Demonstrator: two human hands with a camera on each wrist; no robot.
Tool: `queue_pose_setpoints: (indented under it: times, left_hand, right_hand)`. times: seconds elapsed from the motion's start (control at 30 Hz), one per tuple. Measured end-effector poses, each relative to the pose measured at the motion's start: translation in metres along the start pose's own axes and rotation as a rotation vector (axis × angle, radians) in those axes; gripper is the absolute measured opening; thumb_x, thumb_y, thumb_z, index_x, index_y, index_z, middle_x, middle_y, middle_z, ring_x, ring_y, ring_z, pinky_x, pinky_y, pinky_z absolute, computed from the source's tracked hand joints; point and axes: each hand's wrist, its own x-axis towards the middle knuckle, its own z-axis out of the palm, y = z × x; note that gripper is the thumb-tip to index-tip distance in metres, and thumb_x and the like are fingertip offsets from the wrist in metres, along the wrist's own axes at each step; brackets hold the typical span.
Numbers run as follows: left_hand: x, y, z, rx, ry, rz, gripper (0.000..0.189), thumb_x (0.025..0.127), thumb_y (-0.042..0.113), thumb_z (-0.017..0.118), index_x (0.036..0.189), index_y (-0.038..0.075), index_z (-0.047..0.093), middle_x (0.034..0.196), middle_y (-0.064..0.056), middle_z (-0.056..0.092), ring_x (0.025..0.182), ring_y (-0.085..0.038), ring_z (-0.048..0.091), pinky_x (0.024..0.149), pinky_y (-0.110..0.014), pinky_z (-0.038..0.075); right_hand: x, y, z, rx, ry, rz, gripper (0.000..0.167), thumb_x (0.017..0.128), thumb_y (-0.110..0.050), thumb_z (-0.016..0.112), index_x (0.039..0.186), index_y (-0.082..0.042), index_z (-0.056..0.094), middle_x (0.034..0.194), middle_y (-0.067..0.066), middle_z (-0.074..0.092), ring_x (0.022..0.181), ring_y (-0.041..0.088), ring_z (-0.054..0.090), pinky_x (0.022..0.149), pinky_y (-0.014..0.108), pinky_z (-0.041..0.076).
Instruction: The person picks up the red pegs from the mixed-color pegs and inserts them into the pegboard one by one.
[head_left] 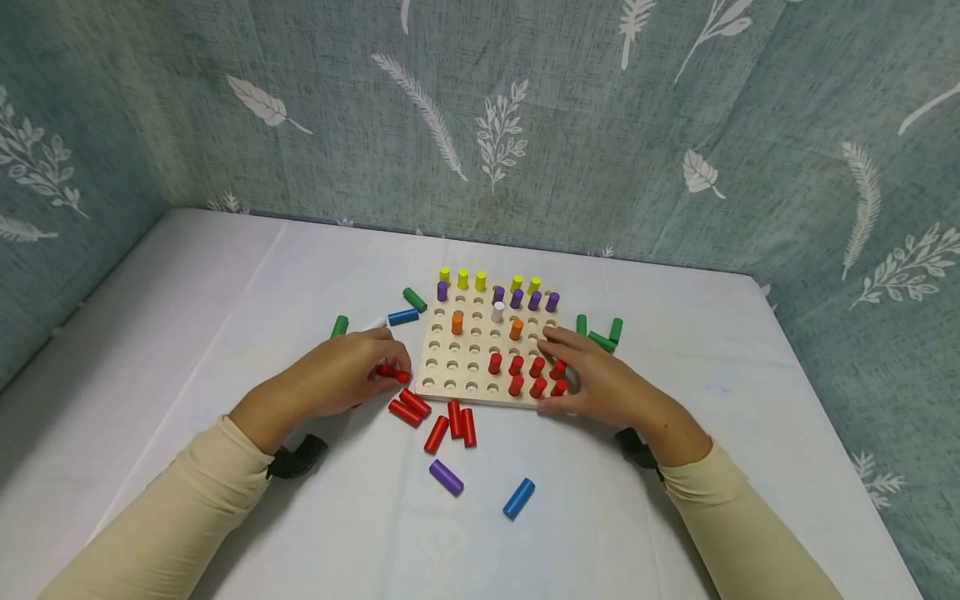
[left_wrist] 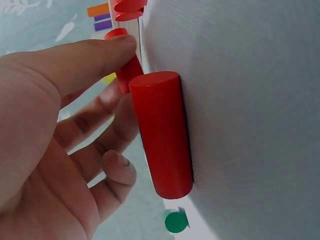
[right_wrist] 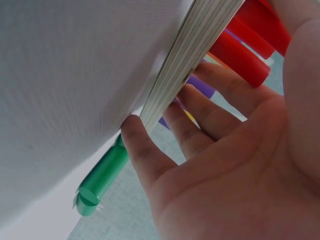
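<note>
A wooden peg board (head_left: 461, 392) with rows of round holes lies flat on the table. Between thumb and fingertips my left hand (head_left: 348, 371) pinches a red peg (left_wrist: 131, 70), just left of the board's front left corner. Another red peg (left_wrist: 162, 135) lies on the cloth below that palm. My right hand (head_left: 603, 379) rests at the board's right edge, fingers slightly bent against its side (right_wrist: 172, 75) and holding no loose peg. Red pegs (head_left: 516, 365) stand in the front right holes. Yellow pegs (head_left: 481, 281), purple pegs (head_left: 517, 298), orange pegs (head_left: 457, 322) and a white peg (head_left: 498, 312) stand farther back.
Several loose red pegs (head_left: 437, 435) lie before the board, with a purple peg (head_left: 446, 477) and a blue peg (head_left: 519, 498) nearer. Green pegs (head_left: 602, 341) lie to the right. Left of the board are a green peg (head_left: 414, 299) and a blue peg (head_left: 403, 317).
</note>
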Motion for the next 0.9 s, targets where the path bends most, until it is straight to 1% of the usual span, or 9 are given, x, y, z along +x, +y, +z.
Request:
queue_pose_setpoints:
  times: [0.2, 0.33, 0.53, 0.77, 0.9]
  left_hand:
    - [0.001, 0.003, -0.001, 0.001, 0.004, -0.020, 0.021, 0.084, 0.018, 0.081, 0.103, 0.020, 0.073, 0.092, 0.002, 0.062, 0.074, -0.013, 0.054, 0.059, -0.021, 0.048]
    - [0.002, 0.005, -0.001, 0.003, 0.030, -0.010, 0.020, 0.085, 0.022, 0.081, 0.103, 0.022, 0.072, 0.089, 0.004, 0.062, 0.070, -0.011, 0.052, 0.057, -0.022, 0.046]
    - [0.003, 0.009, -0.001, 0.020, 0.085, 0.015, 0.023, 0.086, 0.027, 0.080, 0.106, 0.023, 0.070, 0.088, 0.005, 0.064, 0.072, -0.010, 0.052, 0.059, -0.023, 0.046]
    - [0.000, 0.022, -0.004, 0.021, 0.152, 0.052, 0.026, 0.086, 0.027, 0.080, 0.109, 0.021, 0.070, 0.093, 0.004, 0.066, 0.076, -0.010, 0.054, 0.061, -0.021, 0.047]
    - [0.001, 0.031, -0.005, 0.015, 0.164, 0.075, 0.028, 0.086, 0.026, 0.080, 0.111, 0.020, 0.070, 0.096, 0.003, 0.066, 0.081, -0.010, 0.057, 0.065, -0.021, 0.050]
  right_hand:
    - [0.000, 0.000, 0.000, -0.001, 0.000, 0.003, 0.092, 0.077, -0.048, 0.084, 0.152, -0.014, 0.042, 0.165, 0.008, 0.028, 0.152, 0.033, 0.024, 0.117, 0.055, 0.033]
    - [0.000, 0.000, 0.000, 0.006, 0.000, 0.005, 0.092, 0.077, -0.047, 0.084, 0.152, -0.014, 0.042, 0.165, 0.007, 0.027, 0.153, 0.033, 0.024, 0.117, 0.055, 0.033]
    - [0.001, -0.001, -0.001, 0.004, -0.001, 0.003, 0.092, 0.077, -0.047, 0.084, 0.153, -0.015, 0.042, 0.165, 0.006, 0.027, 0.153, 0.032, 0.023, 0.117, 0.055, 0.033]
    - [0.002, -0.003, -0.001, -0.010, -0.006, 0.011, 0.092, 0.077, -0.047, 0.084, 0.153, -0.015, 0.042, 0.165, 0.006, 0.027, 0.153, 0.032, 0.023, 0.116, 0.054, 0.034]
    - [0.002, -0.003, -0.001, -0.008, -0.011, 0.017, 0.092, 0.078, -0.046, 0.084, 0.153, -0.015, 0.042, 0.165, 0.006, 0.027, 0.153, 0.031, 0.023, 0.117, 0.054, 0.034]
